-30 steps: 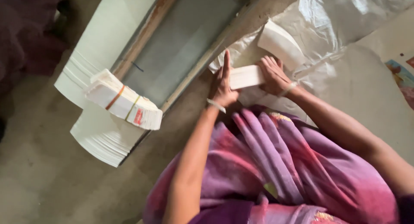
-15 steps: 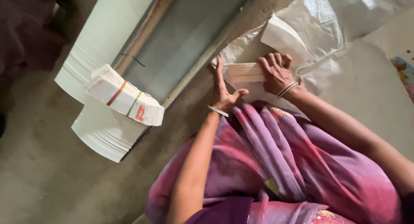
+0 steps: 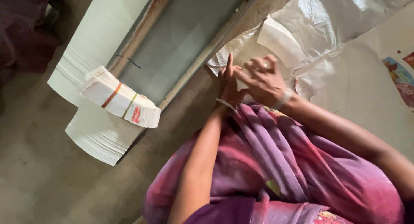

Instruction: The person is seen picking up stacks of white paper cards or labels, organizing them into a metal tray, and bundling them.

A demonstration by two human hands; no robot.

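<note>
Two hands meet over a small stack of white paper pieces (image 3: pixel 242 82), largely hidden beneath them. The right hand (image 3: pixel 261 79) lies curled over the stack, fingers closed upon it; the left hand (image 3: pixel 228 83) presses its side, fingers extended upward. The stack rests on a crinkled clear plastic sheet (image 3: pixel 345 17), just below a curved white paper piece (image 3: pixel 280 40) lying on that sheet. Well left of the plastic sheet, beyond a metal frame (image 3: pixel 189 34), a banded bundle of white paper (image 3: pixel 120 102) sits atop fanned white sheets (image 3: pixel 99 135) on the floor. No containers observed.
</note>
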